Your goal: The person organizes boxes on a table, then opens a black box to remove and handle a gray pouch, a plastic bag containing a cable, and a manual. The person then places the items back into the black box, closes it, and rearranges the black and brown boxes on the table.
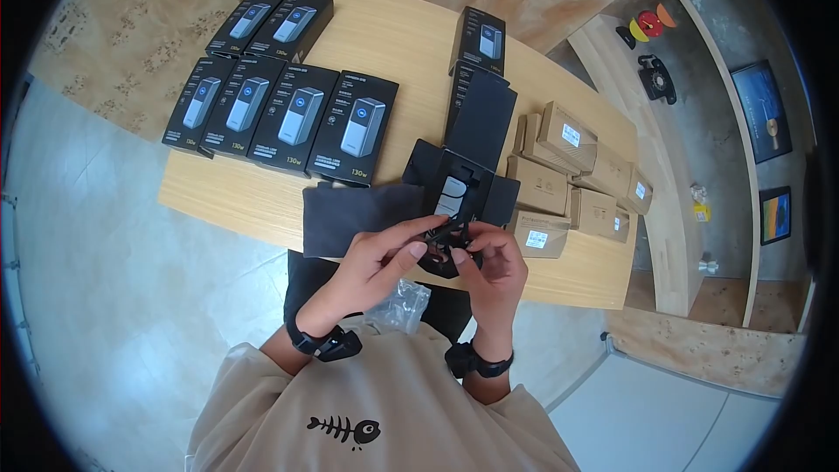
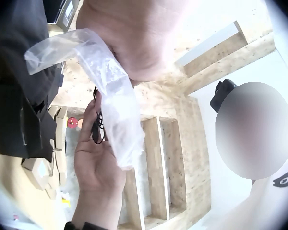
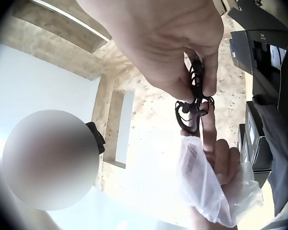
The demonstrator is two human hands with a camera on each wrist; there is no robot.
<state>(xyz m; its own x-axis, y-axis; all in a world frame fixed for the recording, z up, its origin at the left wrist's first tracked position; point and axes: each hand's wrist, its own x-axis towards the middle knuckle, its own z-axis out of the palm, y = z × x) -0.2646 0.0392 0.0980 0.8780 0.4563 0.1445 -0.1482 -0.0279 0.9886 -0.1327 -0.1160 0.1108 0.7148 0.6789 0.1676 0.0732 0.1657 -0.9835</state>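
Observation:
Above the table's front edge, my left hand (image 1: 379,255) and right hand (image 1: 495,273) meet at a coiled black cable (image 3: 197,91). Thumb and fingers of the right hand pinch its loops from one side. The left hand grips the coil from the other side, and a clear plastic bag (image 2: 116,105) hangs at its palm and lower fingers. Just beyond the hands stands an opened black box (image 1: 481,118), its lid and side flaps spread. Inside lies a light-coloured power bank (image 1: 451,196) with a dark loop across it. A dark grey cloth pouch (image 1: 354,217) lies left of this box.
Several closed black power bank boxes (image 1: 302,118) stand in rows at the table's left. Another black box (image 1: 482,35) stands behind the opened one. Brown cardboard boxes (image 1: 537,183) are stacked on the right. Beyond the wooden table (image 1: 393,22) is a shelf (image 1: 612,61) with a telephone (image 1: 655,79).

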